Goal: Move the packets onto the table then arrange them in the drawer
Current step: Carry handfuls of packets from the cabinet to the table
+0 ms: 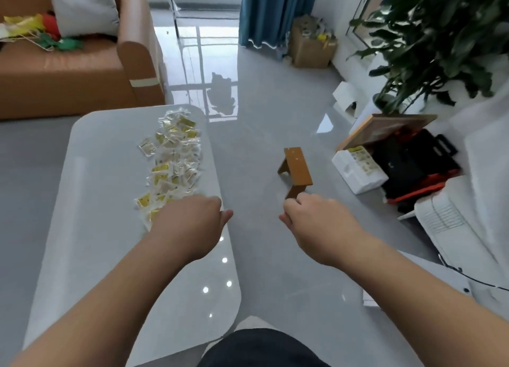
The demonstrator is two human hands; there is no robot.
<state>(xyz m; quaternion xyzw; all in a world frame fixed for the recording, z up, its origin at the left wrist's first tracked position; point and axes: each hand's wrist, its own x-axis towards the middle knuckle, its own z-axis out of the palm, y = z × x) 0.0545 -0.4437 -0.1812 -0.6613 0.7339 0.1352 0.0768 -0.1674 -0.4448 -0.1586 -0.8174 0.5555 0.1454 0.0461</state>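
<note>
Several small clear packets [173, 157] with yellow labels lie in a long strip on the glossy grey table [91, 201], near its right edge. My left hand [190, 223] hovers over the near end of that strip with the fingers curled downward. The back of the hand hides the fingers, so a hold on any packet cannot be made out. My right hand [316, 223] hangs in the air to the right of the table, over the floor. Its fingers are curled under and nothing shows in it. No drawer is in view.
A small brown wooden stool [296, 171] stands on the floor just beyond my right hand. A brown sofa [68, 72] sits at the back left. A plant [429, 36], boxes and a black-and-orange case [413, 165] crowd the right side.
</note>
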